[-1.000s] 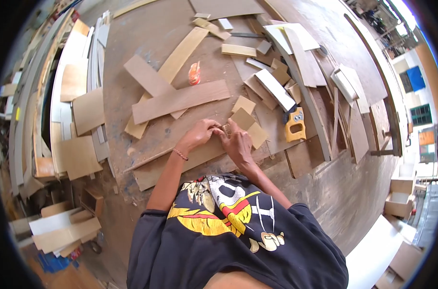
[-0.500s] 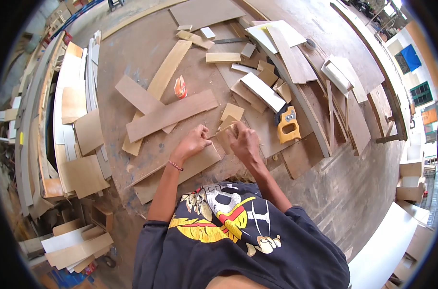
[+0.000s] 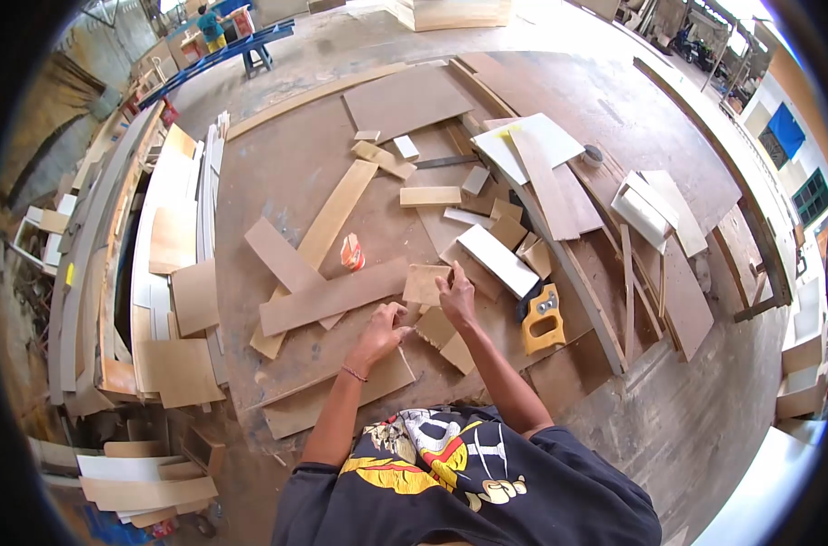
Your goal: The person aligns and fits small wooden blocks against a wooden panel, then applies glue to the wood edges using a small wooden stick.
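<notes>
My right hand (image 3: 457, 298) grips a small flat wood offcut (image 3: 425, 284) by its right edge, thumb and fingers closed on it above the worktable (image 3: 432, 232). To the left, my left hand (image 3: 380, 337) is held with loosely curled fingers and a gap between thumb and forefinger. Nothing shows in that gap. It is over the right end of a wide board (image 3: 332, 400) and apart from the offcut. Just below my right hand lies another wood piece with a rough edge (image 3: 443, 335). Right of that hand rests a handsaw with a yellow handle (image 3: 544, 320).
A long brown plank (image 3: 336, 296) crosses other strips left of my hands, with a red-and-white packet (image 3: 352, 252) behind it. A white block (image 3: 497, 261) and several offcuts lie ahead. Panels (image 3: 179, 296) are stacked at left. A person (image 3: 210, 27) is far back.
The view has tilted up. My right hand has moved forward, lifting the small offcut away from the pieces by my left hand. My hands are farther apart, and the left fingers have loosened.
</notes>
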### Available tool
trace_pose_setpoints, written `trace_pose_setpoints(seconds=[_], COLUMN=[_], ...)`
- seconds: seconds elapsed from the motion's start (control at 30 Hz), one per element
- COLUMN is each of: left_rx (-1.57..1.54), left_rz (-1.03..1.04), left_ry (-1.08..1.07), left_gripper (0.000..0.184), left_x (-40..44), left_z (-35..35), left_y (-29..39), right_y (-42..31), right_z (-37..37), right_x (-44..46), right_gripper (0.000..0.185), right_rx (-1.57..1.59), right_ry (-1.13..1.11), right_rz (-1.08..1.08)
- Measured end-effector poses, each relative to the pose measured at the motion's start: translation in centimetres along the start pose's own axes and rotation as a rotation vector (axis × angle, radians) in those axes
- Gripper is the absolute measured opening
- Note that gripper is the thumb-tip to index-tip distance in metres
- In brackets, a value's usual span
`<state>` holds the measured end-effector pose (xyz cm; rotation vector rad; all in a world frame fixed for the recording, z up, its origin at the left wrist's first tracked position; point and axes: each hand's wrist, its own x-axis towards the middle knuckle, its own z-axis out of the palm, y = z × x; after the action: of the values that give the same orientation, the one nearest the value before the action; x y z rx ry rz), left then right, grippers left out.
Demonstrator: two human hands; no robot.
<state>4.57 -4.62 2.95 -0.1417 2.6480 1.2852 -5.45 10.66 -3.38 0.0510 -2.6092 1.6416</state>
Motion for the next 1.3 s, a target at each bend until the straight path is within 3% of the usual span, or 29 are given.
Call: trace_pose_setpoints(seconds=[0.13, 0.3, 0.53, 0.6, 0.8, 0.87, 0.9, 0.97, 1.1, 1.17, 1.27, 1.3], left_rx=[0.035, -0.177, -0.294, -0.394, -0.305, -0.603, -0.603, -0.591, -0.549, -0.39, -0.259, -0.254], left_rz=[-0.002, -0.055, -0.116, -0.139, -0.092, -0.237, -0.226, -0.317, -0.312, -0.183, -0.026, -0.015], left_ry=[0.142, 0.185, 0.207, 0.184, 0.278, 0.253, 0.196, 0.22, 0.212, 0.195, 0.215, 0.199], left_gripper=[0.035, 0.026, 0.02, 0.018, 0.012, 0.015, 0.015, 0.018, 0.026, 0.04, 0.052, 0.052], left_x=[1.7, 4.6, 6.2, 6.5, 6.8, 7.8, 8.5, 7.7, 9.4, 10.6, 11.9, 12.1], left_z=[0.8, 2.3, 3.2, 3.2, 2.6, 3.2, 3.5, 2.1, 3.4, 4.6, 5.8, 6.0], left_y=[1.8, 2.7, 1.1, 0.5, -1.0, -1.9, -0.7, 0.6, 0.8, 0.2, 1.3, 2.2], right_y=[0.1, -1.5, -0.2, -0.5, -0.3, 0.3, 0.5, -1.2, -0.4, 1.1, 2.2, 2.8], right_z=[-1.5, -4.3, -3.9, -3.6, -1.1, -0.7, -1.7, -1.9, -5.8, -7.7, -9.1, -8.9], right_x=[1.0, 0.9, 0.9, 0.8, 2.3, 2.9, 3.4, 3.9, 6.3, 7.1, 7.5, 7.3], right_gripper=[0.059, 0.038, 0.031, 0.031, 0.028, 0.03, 0.03, 0.033, 0.067, 0.083, 0.084, 0.084], right_rx=[-0.193, -0.051, -0.097, -0.153, -0.112, -0.053, -0.077, -0.239, -0.589, -0.634, -0.616, -0.659], right_ry=[0.015, -0.088, -0.15, -0.186, -0.204, -0.224, -0.186, -0.193, -0.048, -0.042, -0.163, -0.136], right_rz=[-0.196, -0.248, -0.259, -0.35, -0.422, -0.39, -0.355, -0.375, -0.158, -0.057, 0.099, 0.052])
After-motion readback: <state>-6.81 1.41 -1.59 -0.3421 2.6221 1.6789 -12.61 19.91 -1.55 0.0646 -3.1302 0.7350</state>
